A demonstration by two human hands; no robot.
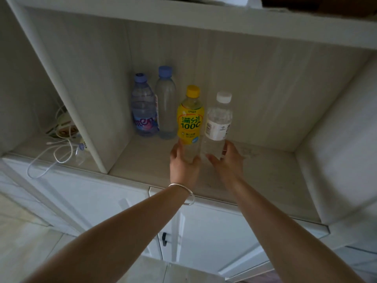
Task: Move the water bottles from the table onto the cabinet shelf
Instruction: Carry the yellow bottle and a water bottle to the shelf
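Note:
On the cabinet shelf (pixel 265 172) stand two purple-capped bottles at the back: one with a pink and blue label (pixel 144 107) and a plain clear one (pixel 166 103) beside it. My left hand (pixel 183 164) grips the base of a yellow-capped, yellow-labelled bottle (pixel 190 119). My right hand (pixel 226 160) holds the base of a white-capped, white-labelled bottle (pixel 218 119). Both held bottles stand upright, side by side, in front of the purple-capped pair, at or just above the shelf board.
A vertical divider (pixel 89 119) bounds the compartment on the left; beyond it lie white cables (pixel 59 152) and a power strip (pixel 65 123). The shelf's right wall (pixel 334 152) is far off. White cabinet doors (pixel 214 237) hang below, another board (pixel 204 19) overhead.

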